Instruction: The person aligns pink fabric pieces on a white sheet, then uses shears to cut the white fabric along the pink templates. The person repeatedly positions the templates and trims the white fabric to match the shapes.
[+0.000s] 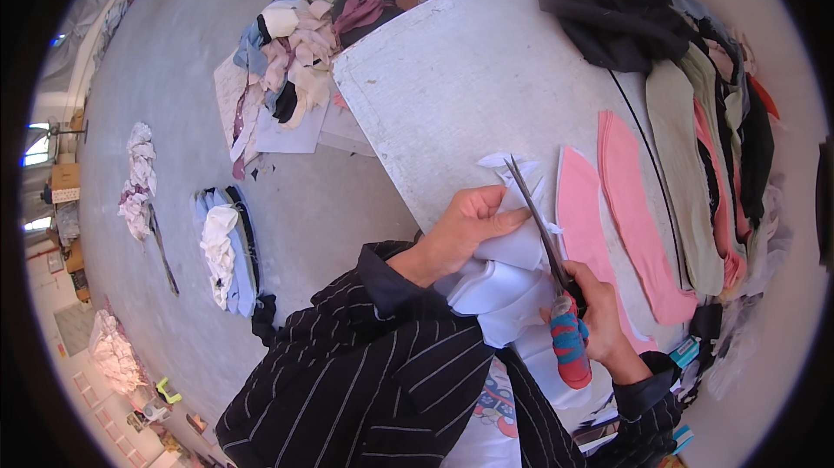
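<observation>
My left hand [460, 233] pinches the edge of a white cloth [495, 290], thumb pressed on top. The cloth hangs in folds over the table's near edge, against my striped sleeve. In my right hand [599, 312] is a pair of scissors [540, 220], its handle wrapped in red and blue. The blades point away from me, just right of my left fingertips, and their tips look slightly apart. Small white scraps [495, 159] lie around the tips. To the right rest two long curved pink cloth pieces, a nearer one [584, 207] and a farther one [638, 225].
The pale table [443, 77] has black cloth [608, 16] at its far right corner. Sage-green cloth strips [686, 181] and other fabrics line the right side. Scrap heaps [295, 51] and a cloth bundle [228, 246] lie on the floor [191, 103] to the left.
</observation>
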Available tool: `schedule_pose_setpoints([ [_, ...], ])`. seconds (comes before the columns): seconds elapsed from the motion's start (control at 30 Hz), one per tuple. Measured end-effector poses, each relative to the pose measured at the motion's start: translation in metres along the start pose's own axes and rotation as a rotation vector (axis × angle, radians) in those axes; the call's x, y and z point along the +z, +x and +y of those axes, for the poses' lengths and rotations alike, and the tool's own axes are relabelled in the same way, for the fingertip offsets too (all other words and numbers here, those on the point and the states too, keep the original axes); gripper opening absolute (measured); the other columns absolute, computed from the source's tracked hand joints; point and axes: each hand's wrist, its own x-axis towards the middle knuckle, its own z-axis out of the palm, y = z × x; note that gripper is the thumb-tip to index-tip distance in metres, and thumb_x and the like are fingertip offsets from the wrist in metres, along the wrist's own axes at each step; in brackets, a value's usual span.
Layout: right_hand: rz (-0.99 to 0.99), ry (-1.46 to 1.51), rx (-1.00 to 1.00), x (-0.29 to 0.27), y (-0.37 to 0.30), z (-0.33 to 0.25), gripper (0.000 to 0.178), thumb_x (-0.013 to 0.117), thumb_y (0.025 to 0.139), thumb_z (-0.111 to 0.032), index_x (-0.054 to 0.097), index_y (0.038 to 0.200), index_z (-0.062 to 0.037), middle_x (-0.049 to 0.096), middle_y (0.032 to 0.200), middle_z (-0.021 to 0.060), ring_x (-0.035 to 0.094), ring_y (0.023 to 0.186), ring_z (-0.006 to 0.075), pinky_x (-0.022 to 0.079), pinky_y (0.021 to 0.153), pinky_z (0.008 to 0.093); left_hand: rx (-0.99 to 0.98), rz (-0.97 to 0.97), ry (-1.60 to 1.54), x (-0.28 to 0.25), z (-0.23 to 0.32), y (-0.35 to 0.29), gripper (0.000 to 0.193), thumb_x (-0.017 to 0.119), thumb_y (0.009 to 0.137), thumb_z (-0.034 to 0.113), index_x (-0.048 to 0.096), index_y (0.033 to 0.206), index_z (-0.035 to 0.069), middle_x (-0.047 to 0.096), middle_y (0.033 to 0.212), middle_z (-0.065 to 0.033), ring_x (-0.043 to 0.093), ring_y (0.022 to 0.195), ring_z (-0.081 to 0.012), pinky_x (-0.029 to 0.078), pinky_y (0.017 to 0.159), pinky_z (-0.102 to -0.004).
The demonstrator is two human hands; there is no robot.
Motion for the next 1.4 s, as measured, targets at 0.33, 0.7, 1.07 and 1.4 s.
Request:
schedule_pose_setpoints([
  [0.33, -0.034, -0.093, -0.016, -0.004, 0.002, 0.009, 0.054, 0.076, 0.072, -0.02, 0.053, 0.116, 0.001, 0.06, 0.079, 0.0117, 0.058, 0.068, 0.0195, 0.048, 0.068, 0.0299, -0.022, 0.054, 0.032, 0.0, -0.004, -0.001, 0.016, 0.062, 0.096, 0.011, 0.063, 0.106, -0.001, 0.067, 0.095, -0.0026, 0.061, 0.081, -0.004, 0.049, 0.07, -0.0199],
  [0.7, -0.012, -0.045, 0.062, -0.002, 0.007, -0.01, 0.048, 0.077, 0.074, -0.015, 0.054, 0.113, 0.002, 0.055, 0.075, 0.0082, 0.052, 0.068, 0.0156, 0.046, 0.067, 0.0293, -0.005, 0.053, 0.031, 0.006, 0.003, -0.002, 0.015, 0.062, 0.096, 0.012, 0.064, 0.104, -0.001, 0.068, 0.094, -0.0023, 0.061, 0.083, -0.0047, 0.049, 0.072, -0.0209],
  [1.07, -0.111, -0.19, 0.07, -0.009, 0.015, -0.026, 0.067, 0.081, 0.075, -0.034, 0.049, 0.121, 0.002, 0.063, 0.079, 0.0156, 0.065, 0.07, 0.0302, 0.051, 0.067, 0.0337, 0.125, 0.053, 0.148, -0.01, 0.001, 0.003, 0.026, 0.061, 0.097, 0.016, 0.061, 0.117, -0.001, 0.067, 0.105, -0.0033, 0.06, 0.092, -0.0068, 0.049, 0.082, -0.0239],
  [1.4, -0.041, -0.187, 0.024, -0.002, 0.009, -0.013, 0.064, 0.08, 0.073, -0.03, 0.05, 0.119, 0.0027, 0.065, 0.076, 0.0165, 0.067, 0.067, 0.0317, 0.052, 0.065, 0.0345, 0.079, 0.059, 0.127, 0.0, 0.002, 0.0, 0.018, 0.06, 0.098, 0.016, 0.062, 0.105, 0.0, 0.065, 0.094, 0.0008, 0.057, 0.083, -0.0021, 0.047, 0.072, -0.0202],
])
